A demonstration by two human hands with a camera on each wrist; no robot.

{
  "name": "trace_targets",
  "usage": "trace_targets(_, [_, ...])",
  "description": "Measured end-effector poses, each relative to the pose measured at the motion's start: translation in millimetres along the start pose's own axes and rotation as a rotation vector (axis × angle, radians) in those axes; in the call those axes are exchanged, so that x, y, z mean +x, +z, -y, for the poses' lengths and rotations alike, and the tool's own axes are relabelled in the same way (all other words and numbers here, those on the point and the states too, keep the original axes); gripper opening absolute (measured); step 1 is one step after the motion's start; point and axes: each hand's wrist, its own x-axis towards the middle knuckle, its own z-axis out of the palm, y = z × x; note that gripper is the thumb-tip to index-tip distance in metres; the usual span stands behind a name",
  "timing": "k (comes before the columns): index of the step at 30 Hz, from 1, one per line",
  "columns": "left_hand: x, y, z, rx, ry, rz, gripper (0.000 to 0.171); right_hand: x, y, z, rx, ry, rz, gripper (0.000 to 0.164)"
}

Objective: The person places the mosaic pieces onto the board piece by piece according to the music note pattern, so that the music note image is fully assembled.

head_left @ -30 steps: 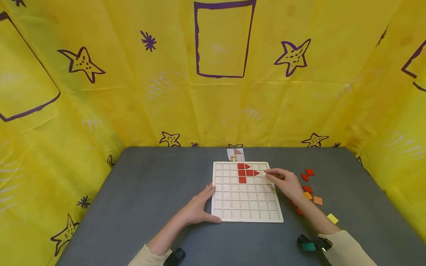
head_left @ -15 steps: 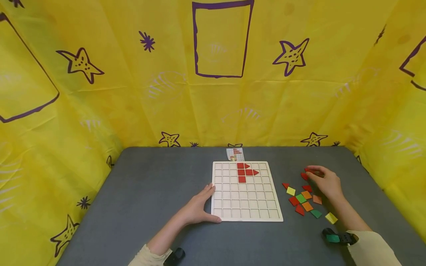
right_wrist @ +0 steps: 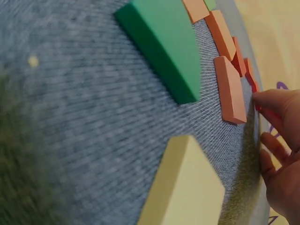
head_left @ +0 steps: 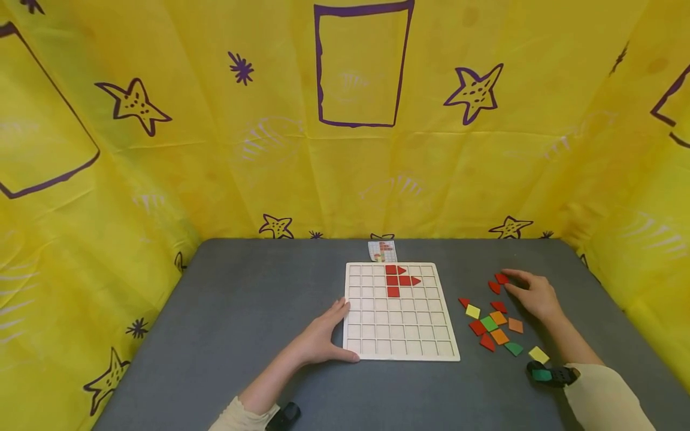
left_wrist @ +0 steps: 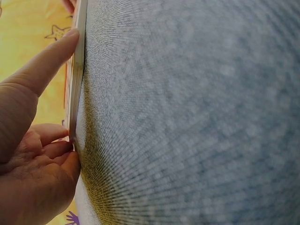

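Note:
A white grid board (head_left: 401, 317) lies on the table, with red tiles (head_left: 399, 280) in its upper cells. My left hand (head_left: 320, 338) rests against the board's near left corner: the thumb is straight along the front, the fingertips touch the left side. At the right of the table, my right hand (head_left: 533, 292) has thumb and index finger at a red square tile (head_left: 502, 278), pinching its right corner. That tile still lies low by the table, beside a red curved-edged tile (head_left: 494, 288). In the right wrist view, the fingers partly hide the red tile.
Loose tiles lie between board and right forearm: a yellow tile (head_left: 472, 311), a light green tile (head_left: 489, 323), an orange tile (head_left: 499, 337), a dark green tile (head_left: 514, 348) and others. A small pattern card (head_left: 383, 251) lies behind the board. Yellow cloth (head_left: 350, 179) surrounds the table.
My right hand has gone from the board's upper right side to the loose red tiles, then shifted slightly, uncovering more of the square tile. The left hand has stayed at the board's corner.

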Motion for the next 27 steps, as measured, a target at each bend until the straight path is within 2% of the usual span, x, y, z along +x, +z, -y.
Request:
trace_targets(9, [0.3, -0.4, 0.0, 0.000, -0.005, -0.001, 0.110, -6, 6, 4, -0.003, 0.011, -0.109, 0.046])
trace_targets(12, [0.4, -0.4, 0.2, -0.001, -0.002, 0.000, 0.110, -9, 9, 12, 0.026, 0.057, -0.135, 0.051])
trace_targets(16, [0.3, -0.8, 0.1, -0.004, -0.006, 0.003, 0.110, -12, 15, 29, 0.129, 0.118, -0.142, 0.055])
trace_targets(22, [0.4, -0.8, -0.1, -0.004, -0.012, 0.005, 0.111, -15, 33, 62, 0.293, 0.093, -0.091, 0.052])
trace_targets(27, [0.4, -0.5, 0.2, -0.003, -0.007, 0.005, 0.110, -16, 54, 89, 0.296, 0.017, -0.013, 0.044])
